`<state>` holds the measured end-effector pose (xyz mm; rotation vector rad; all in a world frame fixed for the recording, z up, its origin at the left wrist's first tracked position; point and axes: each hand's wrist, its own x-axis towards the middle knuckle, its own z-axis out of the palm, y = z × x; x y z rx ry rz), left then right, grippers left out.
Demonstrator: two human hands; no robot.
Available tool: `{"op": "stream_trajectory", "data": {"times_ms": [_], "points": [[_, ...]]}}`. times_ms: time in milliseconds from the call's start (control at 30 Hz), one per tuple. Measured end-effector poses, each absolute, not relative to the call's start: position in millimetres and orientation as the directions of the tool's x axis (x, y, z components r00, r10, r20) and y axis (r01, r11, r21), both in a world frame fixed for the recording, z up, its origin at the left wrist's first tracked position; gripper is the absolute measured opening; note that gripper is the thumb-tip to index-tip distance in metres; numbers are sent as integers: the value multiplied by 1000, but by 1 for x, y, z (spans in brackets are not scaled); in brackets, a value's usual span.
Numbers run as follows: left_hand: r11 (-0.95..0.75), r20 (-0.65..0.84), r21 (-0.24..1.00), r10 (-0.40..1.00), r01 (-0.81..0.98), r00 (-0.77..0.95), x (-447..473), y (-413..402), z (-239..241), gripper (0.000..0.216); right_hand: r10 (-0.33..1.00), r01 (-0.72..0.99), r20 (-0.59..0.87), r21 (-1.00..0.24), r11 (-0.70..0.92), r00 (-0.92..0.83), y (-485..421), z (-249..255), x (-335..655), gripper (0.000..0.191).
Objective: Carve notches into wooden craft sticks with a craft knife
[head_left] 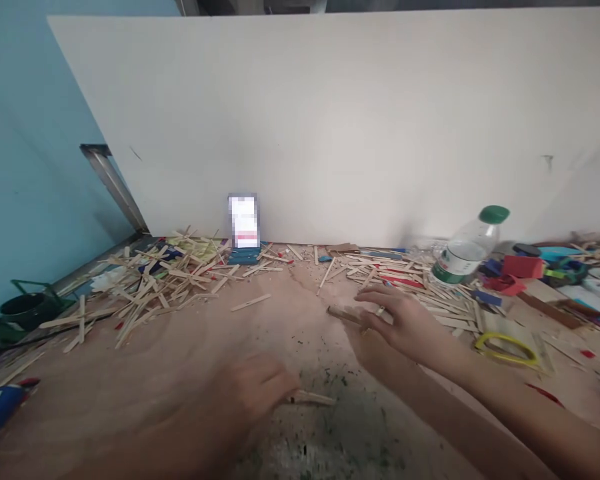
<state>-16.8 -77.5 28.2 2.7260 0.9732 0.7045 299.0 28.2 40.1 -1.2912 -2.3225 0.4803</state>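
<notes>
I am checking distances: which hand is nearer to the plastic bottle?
Right. The right hand lies just below-left of the plastic bottle; the left hand is far left, lower.
</notes>
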Motion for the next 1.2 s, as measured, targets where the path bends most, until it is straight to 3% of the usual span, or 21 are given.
{"op": "stream_trajectory", "data": {"times_ms": [200,333,433,667,900,1033,1133,1167,1200], "points": [[-644,347,-35,709,764,614,-72,-68,31,36,911,787,151,-462,408,-384,3,66,352,47],[-497,298,-100,811,862,503,-96,-52,24,42,946,848,110,-421,322,-305,-18,78,378,49],[-490,218,-124,835,863,506,-96,-43,21,40,960,877,88,-392,278,-265,-31,81,389,47],[-659,65,-105,743,745,667,-30,-31,44,30,940,878,59,-342,335,-336,-36,73,384,40],[-712,50,-74,697,698,716,42,39,47,10,848,808,75,-268,524,-525,-30,57,357,32],[-672,133,33,737,740,663,58,77,40,23,868,838,81,-230,495,-490,-29,54,360,30],[-621,288,179,775,763,563,61,88,65,28,901,870,91,-236,434,-425,-28,57,372,31],[-602,351,232,784,764,512,58,89,84,37,906,871,94,-249,424,-413,-27,58,375,31],[-591,414,277,785,758,461,52,89,106,61,907,867,101,-269,420,-408,-27,59,376,31]]}}
